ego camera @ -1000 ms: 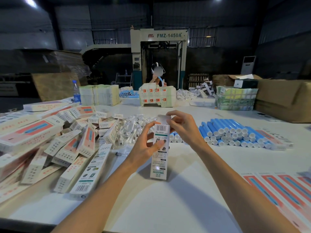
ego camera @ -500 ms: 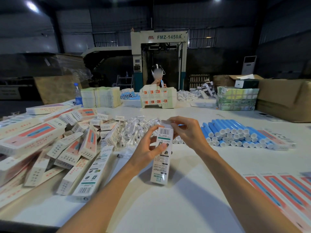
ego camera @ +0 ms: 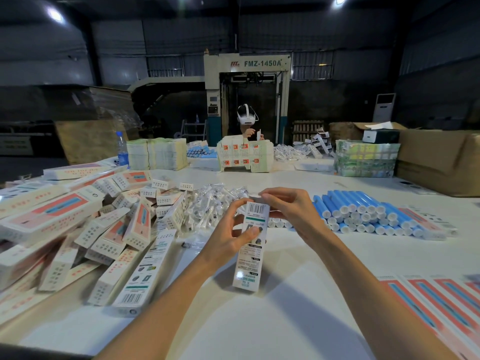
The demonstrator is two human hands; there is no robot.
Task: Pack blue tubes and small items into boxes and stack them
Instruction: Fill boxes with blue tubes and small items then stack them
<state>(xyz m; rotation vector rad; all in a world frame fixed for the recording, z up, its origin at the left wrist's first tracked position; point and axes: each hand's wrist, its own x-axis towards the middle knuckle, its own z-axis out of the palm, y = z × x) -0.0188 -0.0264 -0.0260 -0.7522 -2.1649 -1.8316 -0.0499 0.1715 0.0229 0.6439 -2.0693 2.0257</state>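
1. the box (ego camera: 250, 252), long and narrow with a barcode near its top, stands nearly upright in front of the person, mid-table, between both hands. whether its lower end touches the table (ego camera: 259, 328) cannot be told.
2. the left hand (ego camera: 228, 239) grips the box's upper half: thumb pressed on the printed front, the other fingers curled round the far side.
3. the right hand (ego camera: 292, 213) is at the box's top end, thumb and forefinger pinched together on the small white flap (ego camera: 255, 195), the rest of the fingers curled.
4. just behind the hands lies a heap of small items in clear wrappers (ego camera: 213, 201).
5. to the right of the hands, the blue tubes (ego camera: 363, 210) are stacked in a low pile with their white caps toward the person; a few more caps show just beside the right wrist.
6. to the left, a loose pile of closed boxes (ego camera: 104, 229) sprawls at all angles, some leaning on others.
7. at the near right edge, flat unfolded boxes (ego camera: 431, 302) with red and blue print lie side by side.
8. at the far end of the table: a water bottle (ego camera: 122, 149), stacks of flat cartons (ego camera: 157, 153), a wrapped bundle (ego camera: 366, 158) and a big brown carton (ego camera: 441, 162).
9. behind that, another person (ego camera: 246, 120) wearing a headset holds something small in front of a machine (ego camera: 259, 64) marked fmz-1450a.
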